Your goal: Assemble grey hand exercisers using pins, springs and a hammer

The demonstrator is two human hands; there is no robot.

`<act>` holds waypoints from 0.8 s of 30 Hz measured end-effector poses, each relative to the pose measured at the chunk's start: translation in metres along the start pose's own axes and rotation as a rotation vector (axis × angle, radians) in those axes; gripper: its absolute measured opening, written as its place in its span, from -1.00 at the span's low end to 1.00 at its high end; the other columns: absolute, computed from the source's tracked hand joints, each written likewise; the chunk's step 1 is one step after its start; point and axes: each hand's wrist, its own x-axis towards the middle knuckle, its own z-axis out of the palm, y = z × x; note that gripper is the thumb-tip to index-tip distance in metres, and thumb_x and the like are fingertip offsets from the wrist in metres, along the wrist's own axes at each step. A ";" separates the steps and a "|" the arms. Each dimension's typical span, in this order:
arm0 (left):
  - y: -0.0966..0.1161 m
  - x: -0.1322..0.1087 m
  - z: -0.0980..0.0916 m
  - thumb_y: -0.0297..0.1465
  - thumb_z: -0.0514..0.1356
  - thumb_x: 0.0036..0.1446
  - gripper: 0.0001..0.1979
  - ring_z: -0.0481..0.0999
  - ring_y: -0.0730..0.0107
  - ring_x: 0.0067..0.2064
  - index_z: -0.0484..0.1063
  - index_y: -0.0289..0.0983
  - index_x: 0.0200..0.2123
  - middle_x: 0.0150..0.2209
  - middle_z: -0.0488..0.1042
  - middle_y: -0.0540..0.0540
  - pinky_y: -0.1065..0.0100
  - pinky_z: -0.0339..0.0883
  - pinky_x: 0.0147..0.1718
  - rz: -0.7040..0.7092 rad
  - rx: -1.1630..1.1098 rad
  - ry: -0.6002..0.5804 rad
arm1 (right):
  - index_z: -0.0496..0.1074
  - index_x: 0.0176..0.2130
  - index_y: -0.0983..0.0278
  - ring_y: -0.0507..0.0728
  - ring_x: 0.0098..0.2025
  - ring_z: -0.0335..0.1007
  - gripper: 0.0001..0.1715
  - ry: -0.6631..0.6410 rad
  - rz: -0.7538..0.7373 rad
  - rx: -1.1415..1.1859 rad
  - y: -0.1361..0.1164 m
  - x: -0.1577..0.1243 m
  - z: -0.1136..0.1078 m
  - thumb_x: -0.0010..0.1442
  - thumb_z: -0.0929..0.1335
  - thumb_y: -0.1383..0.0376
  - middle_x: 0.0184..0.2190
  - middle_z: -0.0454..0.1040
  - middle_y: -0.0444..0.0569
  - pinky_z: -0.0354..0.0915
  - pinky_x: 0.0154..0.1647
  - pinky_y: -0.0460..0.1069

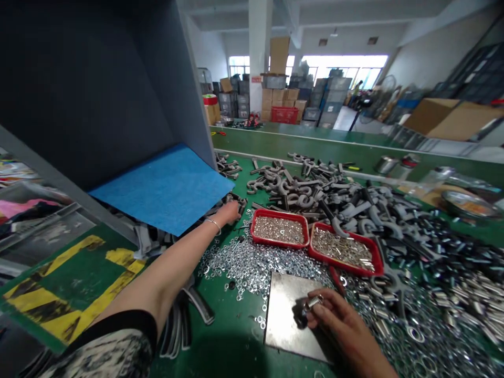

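Closest in, we had the right hand (342, 325) low over the steel plate (281, 320). Its fingers (321, 310) were pinched tight round a small threaded piece (313, 302), held just above the plate. That plate was a flat, hard patch amid the clutter, which we judged was why it lay squarely in front on the green bench (232, 341).

Loose washers (244, 265) spread right up to the plate's far edge, within easy picking range. Just beyond sat two red trays side by side, the left tray (280, 229) and the right tray (342, 250), each filled with small bright hardware. Their walls kept the sorts apart, we reckoned.

Out went the left hand (229, 211), arm at full stretch, fingers curled down onto dark grey hooked parts (237, 200) at the lip of the blue sheet (165, 186). Whether they had closed on one, we could not tell. The sheet floored a dark-walled enclosure (98, 94) and overhung those parts, so the hand had to come in low at its corner.

Further back a big heap of grey hooks (315, 189) covered the bench, and far behind stood stacked cardboard boxes (277, 97).
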 end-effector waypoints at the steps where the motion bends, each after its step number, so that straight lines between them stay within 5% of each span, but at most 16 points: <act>1: -0.004 0.004 0.001 -0.27 0.18 0.29 -0.65 0.49 0.21 -0.04 0.36 -0.30 0.07 0.04 0.41 -0.18 0.09 0.45 -0.09 -0.005 -0.032 -0.013 | 0.46 -0.11 0.18 0.13 -0.33 0.50 -0.69 0.011 -0.005 0.008 0.001 0.000 -0.003 0.20 0.40 0.08 -0.35 0.56 -0.06 0.38 -0.21 0.04; 6: -0.016 0.001 -0.024 -0.51 0.23 0.13 -0.53 0.51 0.26 -0.22 0.23 -0.30 0.11 -0.20 0.48 -0.10 0.26 0.44 -0.23 -0.021 -0.247 0.039 | 0.44 -0.13 0.18 0.14 -0.28 0.52 -0.70 0.056 -0.037 -0.025 0.004 -0.001 -0.015 0.18 0.43 0.10 -0.31 0.55 -0.06 0.38 -0.19 0.04; 9: 0.002 -0.046 -0.030 -0.54 0.11 0.15 -0.49 0.50 0.34 -0.28 0.07 -0.24 0.15 -0.22 0.47 -0.07 0.32 0.41 -0.28 0.048 -0.408 0.095 | 0.41 -0.11 0.17 0.15 -0.24 0.55 -0.71 0.057 -0.042 0.051 0.001 -0.005 -0.008 0.20 0.42 0.10 -0.24 0.57 -0.05 0.39 -0.11 0.07; 11: 0.026 -0.098 -0.015 -0.56 0.07 0.13 -0.52 0.48 0.37 -0.31 0.07 -0.21 0.11 -0.20 0.46 -0.09 0.35 0.38 -0.32 0.194 -0.689 0.031 | 0.39 -0.12 0.17 0.17 -0.22 0.56 -0.68 0.078 -0.063 0.068 -0.002 -0.011 0.001 0.19 0.43 0.09 -0.23 0.58 -0.04 0.40 -0.09 0.07; 13: 0.052 -0.156 0.015 -0.55 0.07 0.11 -0.57 0.45 0.35 -0.28 0.13 -0.19 0.06 -0.21 0.45 -0.08 0.34 0.33 -0.31 0.333 -0.967 -0.161 | 0.39 -0.13 0.18 0.19 -0.21 0.58 -0.65 0.096 -0.068 0.076 -0.004 -0.019 0.011 0.16 0.45 0.07 -0.23 0.60 -0.02 0.41 -0.10 0.08; 16: 0.081 -0.224 0.065 -0.53 0.07 0.11 -0.58 0.38 0.40 -0.29 0.14 -0.16 0.05 -0.24 0.39 -0.02 0.36 0.26 -0.30 0.297 -1.119 -0.293 | 0.40 -0.13 0.19 0.21 -0.21 0.58 -0.60 0.122 -0.078 0.068 -0.007 -0.031 0.023 0.12 0.46 0.04 -0.26 0.61 0.00 0.42 -0.11 0.07; 19: 0.093 -0.257 0.095 -0.51 0.05 0.13 -0.61 0.34 0.40 -0.29 0.14 -0.18 0.03 -0.26 0.34 0.01 0.36 0.22 -0.28 0.212 -1.164 -0.272 | 0.41 -0.14 0.19 0.19 -0.22 0.57 -0.61 0.161 -0.148 0.025 -0.008 -0.041 0.033 0.13 0.45 0.03 -0.27 0.60 -0.02 0.42 -0.12 0.04; 24: 0.103 -0.271 0.100 -0.48 0.05 0.16 -0.66 0.37 0.39 -0.25 0.12 -0.19 0.01 -0.22 0.35 -0.03 0.35 0.24 -0.21 0.156 -1.232 -0.182 | 0.44 -0.15 0.17 0.18 -0.23 0.53 -0.67 0.226 -0.271 -0.087 -0.001 -0.053 0.048 0.15 0.42 0.05 -0.24 0.58 -0.04 0.44 -0.19 0.02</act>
